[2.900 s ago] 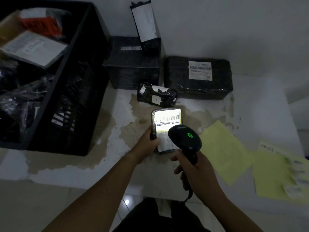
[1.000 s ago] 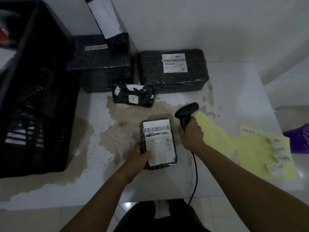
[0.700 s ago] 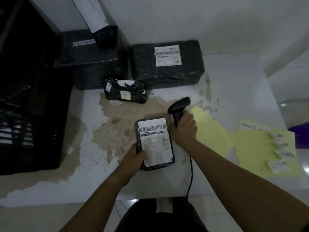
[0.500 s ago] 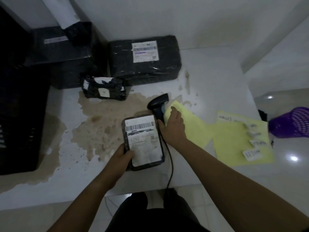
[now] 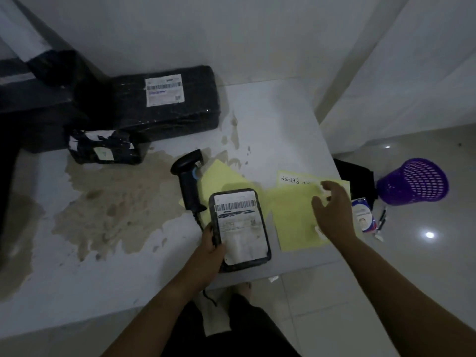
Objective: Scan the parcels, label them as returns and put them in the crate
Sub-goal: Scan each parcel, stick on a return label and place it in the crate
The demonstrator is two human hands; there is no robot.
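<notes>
Yellow sheets [image 5: 293, 220] cover the right side of the white table [image 5: 77, 266], and the right hand [image 5: 332, 212] hovers over them, fingers loosely bent and spread, gripping nothing I can make out; the small white stickers by its fingertips are half hidden. Well apart from it, the left hand [image 5: 210, 243] is clamped round the small parcel [image 5: 240, 228] at the table's near edge, label up, barcode clear, the print below too smeared to read. The scanner [image 5: 189, 181] lies on the table just beyond, its cable slipping behind the parcel. Further back sit a large black parcel [image 5: 177, 99] with a white label and a little crumpled parcel [image 5: 105, 148]; a dark box [image 5: 33, 104] at left is cut off. A purple basket [image 5: 412, 181] sits on the floor
</notes>
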